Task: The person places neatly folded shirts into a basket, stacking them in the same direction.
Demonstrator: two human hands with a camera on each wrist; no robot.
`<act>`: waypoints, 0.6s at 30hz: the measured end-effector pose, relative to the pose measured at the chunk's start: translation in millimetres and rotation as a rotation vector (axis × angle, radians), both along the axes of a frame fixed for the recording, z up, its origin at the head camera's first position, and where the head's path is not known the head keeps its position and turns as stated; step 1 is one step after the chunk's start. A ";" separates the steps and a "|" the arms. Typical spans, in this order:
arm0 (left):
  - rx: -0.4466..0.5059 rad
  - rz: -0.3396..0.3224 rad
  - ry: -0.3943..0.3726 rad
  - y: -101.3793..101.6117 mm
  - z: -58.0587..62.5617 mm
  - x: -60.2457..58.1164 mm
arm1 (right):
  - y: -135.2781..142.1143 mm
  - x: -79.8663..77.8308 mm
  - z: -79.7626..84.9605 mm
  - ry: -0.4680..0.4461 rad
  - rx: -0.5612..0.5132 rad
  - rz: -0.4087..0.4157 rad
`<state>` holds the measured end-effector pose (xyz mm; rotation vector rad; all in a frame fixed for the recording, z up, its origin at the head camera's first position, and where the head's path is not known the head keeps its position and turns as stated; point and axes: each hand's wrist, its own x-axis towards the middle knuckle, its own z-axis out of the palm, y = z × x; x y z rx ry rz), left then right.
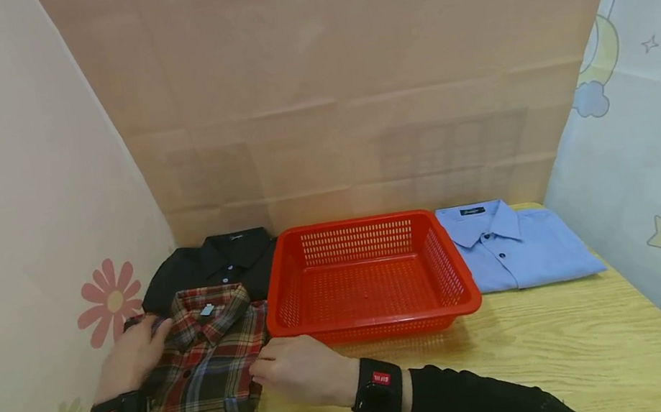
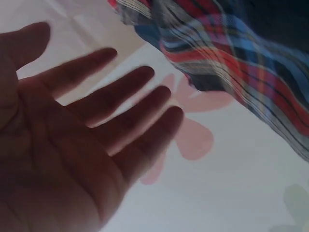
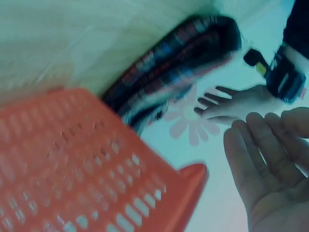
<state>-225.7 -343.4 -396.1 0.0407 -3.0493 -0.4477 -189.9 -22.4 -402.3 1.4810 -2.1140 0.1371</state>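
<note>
A folded plaid shirt (image 1: 212, 360) in red, yellow and dark tones lies on the left of the table, its collar toward the back. Beside its left edge is my left hand (image 1: 140, 351); the left wrist view shows this hand (image 2: 91, 130) with fingers spread, apart from the plaid cloth (image 2: 231, 53). Near the shirt's lower right side is my right hand (image 1: 305, 370), in front of the red basket. In the right wrist view its fingers (image 3: 256, 154) are extended and hold nothing. The shirt's folded edge (image 3: 178, 58) shows there as a thick stack of layers.
An empty red plastic basket (image 1: 376, 321) stands at mid-table, close to the plaid shirt. Behind that shirt lies a folded black shirt (image 1: 240, 254). A folded light blue shirt (image 1: 529, 253) lies right of the basket. Papered walls (image 1: 350, 86) enclose the table (image 1: 558, 350).
</note>
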 end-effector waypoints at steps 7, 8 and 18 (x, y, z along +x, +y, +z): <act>-0.005 0.025 -0.131 -22.0 -7.5 1.9 | -18.1 -1.9 -11.3 -0.131 0.195 -0.110; -0.002 0.019 -0.136 -24.5 -10.2 2.8 | -19.9 -3.0 -12.6 -0.159 0.215 -0.130; 0.049 0.099 -0.215 -35.7 -24.2 7.1 | -33.1 -13.4 -25.0 -0.590 0.239 -0.282</act>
